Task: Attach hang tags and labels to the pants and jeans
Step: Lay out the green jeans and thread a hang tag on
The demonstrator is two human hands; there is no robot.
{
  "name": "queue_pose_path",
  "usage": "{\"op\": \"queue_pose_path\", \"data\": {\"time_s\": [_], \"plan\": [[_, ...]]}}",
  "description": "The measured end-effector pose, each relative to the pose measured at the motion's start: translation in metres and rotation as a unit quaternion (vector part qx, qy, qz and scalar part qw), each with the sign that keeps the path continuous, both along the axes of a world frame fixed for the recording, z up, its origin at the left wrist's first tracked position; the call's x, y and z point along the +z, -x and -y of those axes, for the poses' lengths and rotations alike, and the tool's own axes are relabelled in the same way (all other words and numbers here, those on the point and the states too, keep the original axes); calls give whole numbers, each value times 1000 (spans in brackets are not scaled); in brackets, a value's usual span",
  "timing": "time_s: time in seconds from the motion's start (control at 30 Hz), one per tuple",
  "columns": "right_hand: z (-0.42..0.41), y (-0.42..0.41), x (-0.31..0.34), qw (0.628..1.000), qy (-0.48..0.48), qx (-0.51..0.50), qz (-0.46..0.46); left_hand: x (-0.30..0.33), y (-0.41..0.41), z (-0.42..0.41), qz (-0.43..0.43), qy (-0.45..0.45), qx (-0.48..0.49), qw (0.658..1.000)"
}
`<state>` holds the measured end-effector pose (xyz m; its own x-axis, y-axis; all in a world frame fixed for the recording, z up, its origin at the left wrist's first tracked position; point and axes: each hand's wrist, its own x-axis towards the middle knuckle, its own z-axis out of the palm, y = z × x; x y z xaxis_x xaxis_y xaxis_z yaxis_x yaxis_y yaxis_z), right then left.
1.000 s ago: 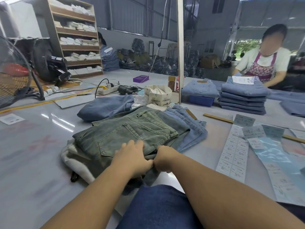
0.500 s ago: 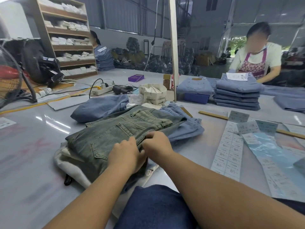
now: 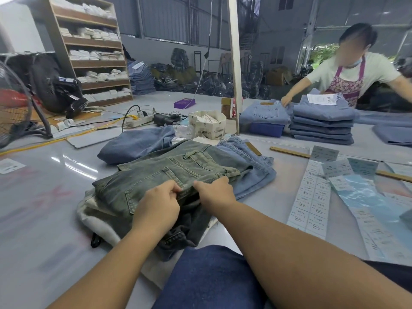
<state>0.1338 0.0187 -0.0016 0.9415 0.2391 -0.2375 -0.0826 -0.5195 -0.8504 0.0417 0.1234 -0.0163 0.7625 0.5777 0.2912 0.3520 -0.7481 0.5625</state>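
Denim in dark blue (image 3: 211, 279) fills the nearest edge of the view, between the person's two forearms. Just beyond it both hands meet on the near edge of the grey-green jeans (image 3: 169, 172), which lie folded flat on the bench (image 3: 44, 197), atop a pale cloth (image 3: 98, 221) and a darker garment. The left hand (image 3: 156, 208) has its fingers curled over the fabric edge, pinching it; the right hand (image 3: 214, 192), just beside it, grips the same edge with its thumb and fingers, so the jeans spread away from both hands toward the far side. Light blue jeans (image 3: 249, 166) lie touching the grey-green pair on the right, and a bundled blue pair (image 3: 136, 143) sits behind on the left. To the right of the arms, strips of printed labels (image 3: 312, 197) lie flat on the bench, near a light blue plastic sheet (image 3: 365, 195) and a wooden ruler (image 3: 289, 152). Farther back stand a white box of hang tags (image 3: 207, 124), a power strip (image 3: 139, 121) and a stack of folded blue jeans (image 3: 323, 123). Across the bench another person in an apron (image 3: 344, 83) touches a folded pair. A shelf unit (image 3: 89, 47) stands at far left.
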Motion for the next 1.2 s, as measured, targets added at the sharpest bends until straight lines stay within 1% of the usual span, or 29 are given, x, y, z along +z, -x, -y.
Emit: {"op": "queue_pose_path", "data": {"time_s": [0.07,0.1,0.13,0.2,0.23,0.27,0.3,0.33,0.37,0.4,0.47,0.5,0.53,0.6,0.7,0.77,0.9,1.03,1.1,1.17,1.2], "plan": [[1,-3,-1,1000,-9,-4,15,-2,1,1,-4,9,-6,1000],[1,-3,-1,1000,-9,-4,18,-1,1,3,-23,13,-11,1000],[2,-4,-1,1000,-6,-3,21,-1,1,8,-61,2,-19,998],[4,-5,0,999,-24,-5,30,-5,-2,20,-170,-64,-37,983],[4,-5,0,998,-48,-4,38,-7,-5,27,-201,-107,-33,973],[3,-6,0,996,-81,3,47,-9,-7,31,-211,-133,-25,968],[1,-5,1,991,-120,14,49,-9,-10,30,-201,-135,-17,970],[0,-4,2,986,-160,27,45,-8,-12,26,-183,-110,-12,977],[-1,-2,4,980,-191,40,38,-5,-12,18,-159,-57,-14,986],[-2,-2,5,976,-207,53,36,-2,-12,8,-135,18,-20,990],[-3,-4,4,976,-204,67,42,1,-8,-9,-92,183,-45,978],[-3,-5,4,976,-203,70,42,2,-6,-13,-73,236,-51,968],[-4,-6,4,975,-206,73,37,1,-5,-16,-61,254,-51,964],[-3,-3,5,977,-200,74,24,0,-6,-15,-43,232,-42,971],[-2,2,6,992,-121,42,16,1,-5,-9,-42,126,-47,990],[1,2,6,996,-91,14,-10,4,2,-8,-45,99,-77,991],[2,0,4,992,-126,-8,-8,23,23,-14,-48,96,-150,983],[1,1,13,983,-172,-41,-41,44,33,-2,-56,37,-214,974],[5,-2,17,985,-149,-78,-38,51,33,14,-71,5,-238,969],[12,-2,27,984,-132,-107,-44,55,29,28,-100,-46,-236,965],[15,0,33,983,-137,-114,-51,58,27,36,-111,-65,-220,967]]}}
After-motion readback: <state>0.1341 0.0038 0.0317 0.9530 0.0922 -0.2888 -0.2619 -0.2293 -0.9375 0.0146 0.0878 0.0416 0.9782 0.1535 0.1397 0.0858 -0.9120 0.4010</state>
